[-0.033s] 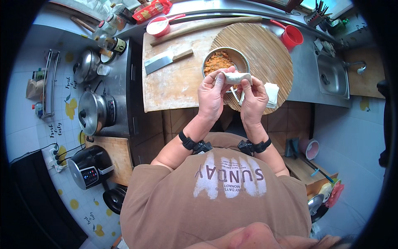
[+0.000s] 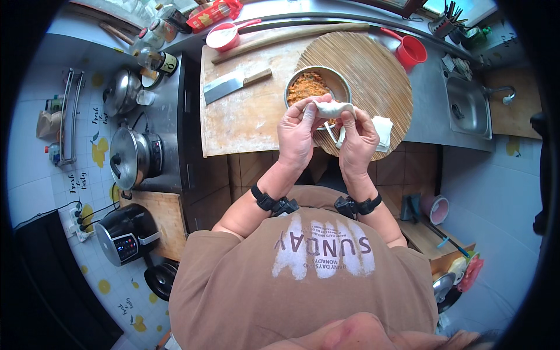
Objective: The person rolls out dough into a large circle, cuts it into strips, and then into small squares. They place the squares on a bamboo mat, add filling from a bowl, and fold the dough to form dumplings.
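A folded white wonton (image 2: 334,109) is held between both hands over the near side of a metal bowl (image 2: 347,81). My left hand (image 2: 298,131) pinches its left end with thumb and fingers. At its right end, my right hand (image 2: 358,137) closes thumb against fingers. Orange-brown chopped filling (image 2: 306,87) with green bits lies in the bowl, partly hidden by the hands. A stick-like pale utensil (image 2: 329,132) shows between my hands; its kind is unclear. Square white wrappers (image 2: 382,131) are stacked just right of my right hand, on a round slatted mat (image 2: 379,76).
A cleaver (image 2: 224,87) lies on the floury wooden board (image 2: 251,125) at left. Behind it are a long rolling pin (image 2: 280,42) and a red ladle-shaped cup of white powder (image 2: 223,36). An empty-looking red scoop (image 2: 412,51) stands far right, near the sink (image 2: 466,108).
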The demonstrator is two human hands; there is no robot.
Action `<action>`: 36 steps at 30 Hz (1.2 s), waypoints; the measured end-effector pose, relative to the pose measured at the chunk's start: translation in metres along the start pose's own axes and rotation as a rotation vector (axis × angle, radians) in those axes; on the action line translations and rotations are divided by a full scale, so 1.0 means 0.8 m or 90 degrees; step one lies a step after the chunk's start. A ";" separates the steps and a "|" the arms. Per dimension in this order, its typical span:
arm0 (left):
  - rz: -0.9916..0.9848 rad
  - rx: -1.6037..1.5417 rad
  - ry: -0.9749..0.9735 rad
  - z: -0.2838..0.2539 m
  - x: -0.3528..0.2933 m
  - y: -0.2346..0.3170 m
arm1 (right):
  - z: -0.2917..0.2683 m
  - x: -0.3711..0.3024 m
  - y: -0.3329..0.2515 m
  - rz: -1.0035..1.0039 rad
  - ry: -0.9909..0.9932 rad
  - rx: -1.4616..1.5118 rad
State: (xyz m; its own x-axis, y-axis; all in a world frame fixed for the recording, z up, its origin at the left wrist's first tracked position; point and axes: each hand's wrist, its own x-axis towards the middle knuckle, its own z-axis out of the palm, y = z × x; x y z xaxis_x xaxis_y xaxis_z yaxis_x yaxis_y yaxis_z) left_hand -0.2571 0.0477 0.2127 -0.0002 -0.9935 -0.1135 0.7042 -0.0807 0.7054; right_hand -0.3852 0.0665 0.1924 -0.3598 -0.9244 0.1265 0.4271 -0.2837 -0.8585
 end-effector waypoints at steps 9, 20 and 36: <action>0.291 0.484 -0.160 -0.004 -0.016 0.053 | 0.004 0.008 -0.060 -0.089 -0.132 -0.334; 0.286 0.704 -0.203 -0.023 -0.021 0.067 | 0.012 0.003 -0.066 0.023 -0.250 -0.381; -0.145 0.268 -0.127 -0.037 -0.019 0.050 | 0.012 -0.003 -0.037 -0.207 -0.212 -0.501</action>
State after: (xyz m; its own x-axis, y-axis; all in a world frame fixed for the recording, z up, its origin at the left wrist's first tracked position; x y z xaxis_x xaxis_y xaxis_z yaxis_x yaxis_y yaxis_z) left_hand -0.2078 0.0618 0.2219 -0.2841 -0.9397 -0.1903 0.3239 -0.2809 0.9034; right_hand -0.3894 0.0746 0.2222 -0.0534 -0.8895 0.4537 -0.3862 -0.4006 -0.8309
